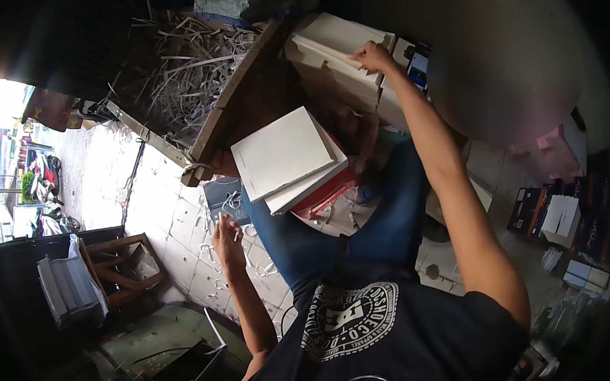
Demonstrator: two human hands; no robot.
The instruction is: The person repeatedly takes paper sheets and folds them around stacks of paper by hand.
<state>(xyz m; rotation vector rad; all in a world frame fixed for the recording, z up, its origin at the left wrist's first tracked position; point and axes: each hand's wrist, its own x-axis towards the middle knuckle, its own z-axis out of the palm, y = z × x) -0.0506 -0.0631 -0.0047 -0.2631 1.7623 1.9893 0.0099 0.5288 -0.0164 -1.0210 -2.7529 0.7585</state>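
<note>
My right hand (374,57) reaches to the stack of cream paper blocks (335,47) at the top, its fingers closed at the edge of the top block. On the left, my left hand (229,246) is raised over the floor with its fingers curled. A small pale thing shows between those fingers, too small to name. Between the hands, a white book block (282,154) lies on another white block (308,183), turned at a different angle. Beneath them is a red surface (322,196), just beyond my lap.
A wooden-edged bin (234,91) full of shredded paper strips (189,79) stands at the upper left. Paper scraps litter the tiled floor (192,265). A wooden frame (126,269) is at the left, and dark boxes (527,210) with paper stacks are at the right.
</note>
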